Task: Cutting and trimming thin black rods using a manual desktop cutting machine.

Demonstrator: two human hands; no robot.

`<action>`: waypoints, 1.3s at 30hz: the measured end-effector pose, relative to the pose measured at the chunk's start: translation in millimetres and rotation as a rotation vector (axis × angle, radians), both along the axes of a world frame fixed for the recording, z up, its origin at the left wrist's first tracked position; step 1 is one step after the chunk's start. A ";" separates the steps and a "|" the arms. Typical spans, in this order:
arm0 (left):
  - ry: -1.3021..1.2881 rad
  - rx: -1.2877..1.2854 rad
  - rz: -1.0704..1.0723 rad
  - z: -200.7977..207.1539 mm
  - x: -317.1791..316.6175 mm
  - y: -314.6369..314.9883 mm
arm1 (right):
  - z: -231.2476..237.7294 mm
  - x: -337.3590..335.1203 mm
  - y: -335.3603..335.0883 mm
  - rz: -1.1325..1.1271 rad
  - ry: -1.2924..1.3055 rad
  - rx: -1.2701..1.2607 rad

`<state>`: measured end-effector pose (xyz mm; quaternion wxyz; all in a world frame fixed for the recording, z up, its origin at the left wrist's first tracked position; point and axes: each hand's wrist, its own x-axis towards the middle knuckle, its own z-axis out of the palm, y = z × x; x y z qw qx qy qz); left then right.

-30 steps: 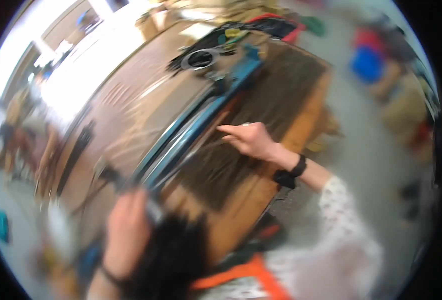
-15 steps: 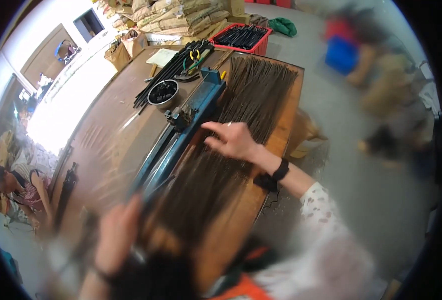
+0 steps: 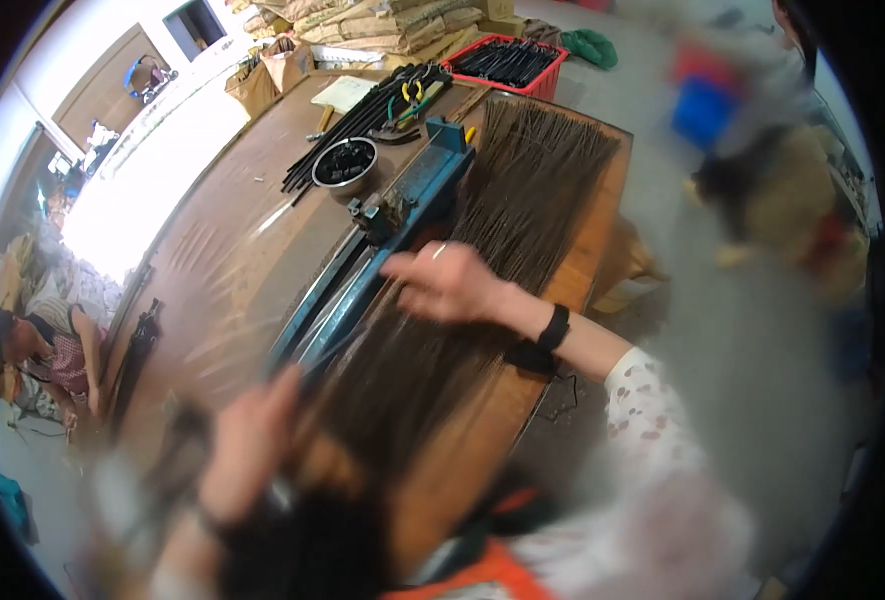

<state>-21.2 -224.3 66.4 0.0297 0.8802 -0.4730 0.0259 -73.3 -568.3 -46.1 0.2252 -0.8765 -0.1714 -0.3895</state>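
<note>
The blue rail fixture (image 3: pixel 334 312) lies lengthwise on the table (image 3: pixel 232 215), its near end close to the left hand (image 3: pixel 254 430). A clamp block (image 3: pixel 374 215) sits on the fixture toward its far end. The right hand (image 3: pixel 449 282) is positioned beside the rail, over the thin dark rods (image 3: pixel 537 190) laid in a bed along the fixture's right side. Right-hand fingers: partly curled, index finger directed toward the rail — whether they grip a rod cannot be determined. Left-hand fingers: blurred — grip state cannot be determined. A metal bowl (image 3: pixel 354 188) of black parts stands left of the clamp block; green-handled pliers (image 3: pixel 393 108) lie beyond it.
</note>
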 end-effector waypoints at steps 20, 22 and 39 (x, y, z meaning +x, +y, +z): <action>0.168 -0.032 -0.134 5.5 -38.2 9.3 | -37.1 67.3 -143.0 -0.785 0.605 -0.175; 0.167 -0.024 -0.115 5.8 -40.0 14.5 | -32.8 72.9 -148.1 -0.772 0.710 -0.213; 0.075 0.062 0.026 12.0 -38.1 45.5 | 7.4 35.0 -99.9 -0.989 0.006 -0.371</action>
